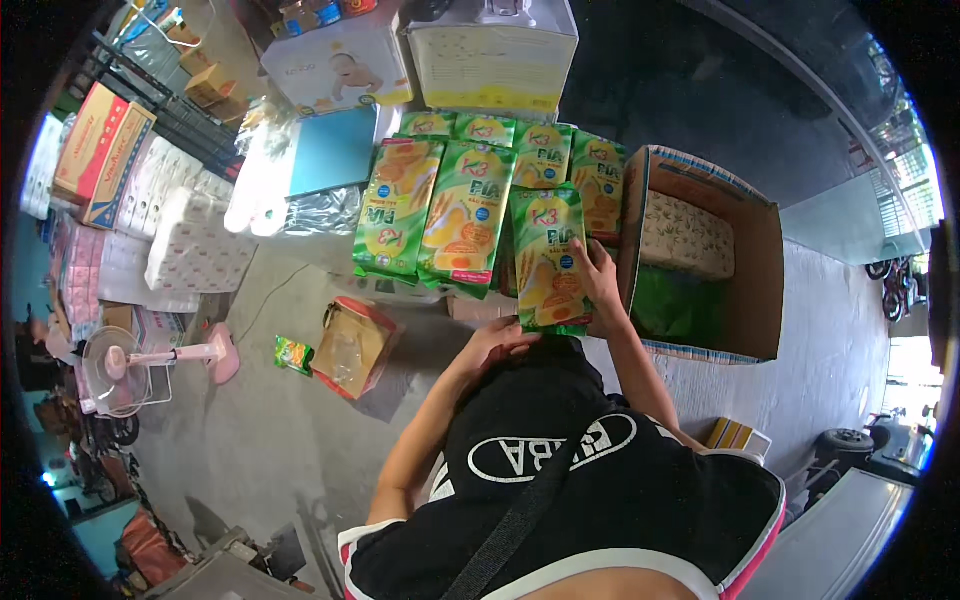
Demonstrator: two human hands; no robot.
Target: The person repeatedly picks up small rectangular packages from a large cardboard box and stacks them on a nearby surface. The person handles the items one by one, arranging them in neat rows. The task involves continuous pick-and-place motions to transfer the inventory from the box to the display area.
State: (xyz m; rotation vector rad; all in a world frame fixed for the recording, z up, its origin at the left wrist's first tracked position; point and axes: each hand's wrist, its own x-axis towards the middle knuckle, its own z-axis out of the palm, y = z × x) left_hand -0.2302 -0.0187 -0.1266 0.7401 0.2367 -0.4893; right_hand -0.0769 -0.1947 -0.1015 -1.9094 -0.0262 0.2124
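I hold a green-and-yellow snack pack (pixel 546 280) upright against the stack: my right hand (pixel 602 283) grips its right side, and my left hand (pixel 497 343) is at its bottom edge with fingers curled, partly hidden. Similar packs (pixel 465 210) lie behind and to the left in an overlapping pile on a surface in front of me. An open cardboard box (pixel 755 280) stands right of the pile, holding a pale patterned block (pixel 688 230) and green plastic (pixel 670 310).
White boxes (pixel 490 60), a blue flat item (pixel 330 150) and clear bags sit behind and left. On the floor are an open carton (pixel 350 350), a small green packet (pixel 292 355) and a pink fan (pixel 160 355). Wrapped bundles (pixel 200 240) are stacked left; motorbikes (pixel 890 280) stand far right.
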